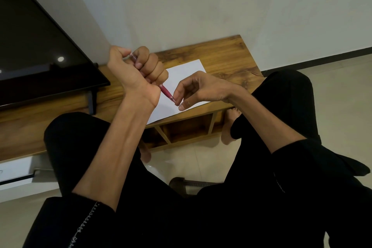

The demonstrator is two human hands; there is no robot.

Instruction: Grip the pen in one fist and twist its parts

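Note:
My left hand (138, 72) is raised above the low wooden table (227, 56) and grips a red pen (166, 93) in a fist. The pen's top end sticks out by the thumb and its tip end points down to the right. My right hand (198, 88) hangs over a white sheet of paper (187, 69), and its thumb and forefinger pinch the pen's tip end. The paper lies flat on the table under both hands.
A dark flat screen (34, 46) on a stand fills the left of the table. A pale wall rises behind. My knees in black trousers (285, 106) flank the table, with bare feet (231, 125) on the tiled floor by its open shelf.

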